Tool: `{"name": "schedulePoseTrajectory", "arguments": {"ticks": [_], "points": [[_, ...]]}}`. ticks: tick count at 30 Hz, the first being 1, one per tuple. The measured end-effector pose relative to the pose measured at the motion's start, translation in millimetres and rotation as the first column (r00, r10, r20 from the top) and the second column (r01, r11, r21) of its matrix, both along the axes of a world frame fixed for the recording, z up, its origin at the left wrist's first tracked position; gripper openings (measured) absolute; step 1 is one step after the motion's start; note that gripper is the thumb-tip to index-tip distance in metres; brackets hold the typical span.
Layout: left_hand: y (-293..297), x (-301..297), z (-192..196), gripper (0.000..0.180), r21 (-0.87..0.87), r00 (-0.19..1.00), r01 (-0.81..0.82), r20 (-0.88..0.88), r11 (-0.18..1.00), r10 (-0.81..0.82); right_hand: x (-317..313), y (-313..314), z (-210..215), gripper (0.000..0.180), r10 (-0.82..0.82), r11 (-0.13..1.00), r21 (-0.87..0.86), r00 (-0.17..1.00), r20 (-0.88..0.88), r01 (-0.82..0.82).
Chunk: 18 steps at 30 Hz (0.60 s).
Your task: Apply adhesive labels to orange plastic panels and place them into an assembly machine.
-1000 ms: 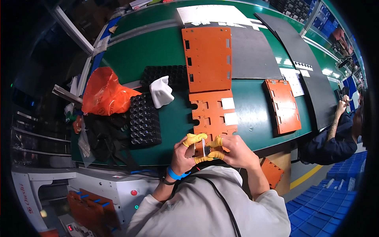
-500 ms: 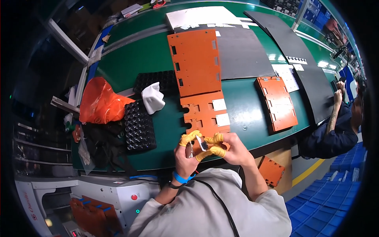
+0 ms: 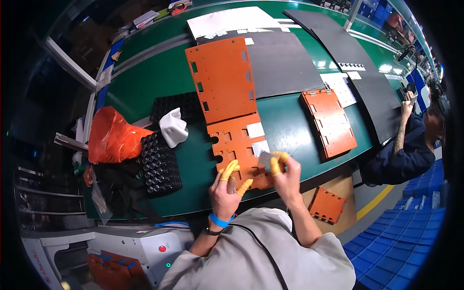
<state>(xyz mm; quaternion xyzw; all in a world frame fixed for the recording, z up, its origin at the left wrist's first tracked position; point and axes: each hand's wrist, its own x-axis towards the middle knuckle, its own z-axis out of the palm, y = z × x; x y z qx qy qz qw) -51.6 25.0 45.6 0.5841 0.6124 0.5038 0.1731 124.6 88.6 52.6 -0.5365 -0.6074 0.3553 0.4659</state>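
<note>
My right hand [image 3: 286, 178], in yellow finger covers, pinches a small pale grey flat plate [image 3: 264, 158] above the lower part of an open hinged orange fixture [image 3: 223, 139]. Two similar whitish plates [image 3: 255, 130] lie in the fixture's right side, just beyond that hand. My left hand [image 3: 223, 195], also with yellow finger covers, hovers over the fixture's near left edge. Its thumb and forefinger are apart, while a small shiny piece [image 3: 232, 184] shows against the palm under curled fingers; its kind is unclear. The fixture's upper panel [image 3: 221, 79] lies folded back, away from me.
A closed orange fixture [image 3: 329, 123] lies to the right; another [image 3: 327, 205] sits lower down. Black trays [image 3: 160, 164], a white cloth [image 3: 174, 127] and an orange bag [image 3: 115, 136] are at left. Dark sheets [image 3: 282, 63] lie behind. A co-worker [image 3: 396, 150] is at right.
My hands have moved apart. The right one has carried the small plate away from the left, over the fixture. The whole view has shifted slightly, moving the bench leftward in the picture.
</note>
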Motion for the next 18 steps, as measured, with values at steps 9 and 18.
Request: {"name": "schedulePoseTrajectory", "arguments": {"ticks": [9, 18], "points": [[-13, -24, -10, 0.047, -0.138, 0.982, -0.042, 0.176, 0.99, 0.066, 54, 29, -8, 0.038, 0.336, 0.835, -0.487, 0.938, 0.086, -0.255], [-17, -21, -13, 0.039, -0.119, 0.987, -0.021, 0.159, 0.993, 0.04, 42, 36, -2, 0.048, 0.483, 0.699, -0.639, 0.871, 0.091, -0.322]]}}
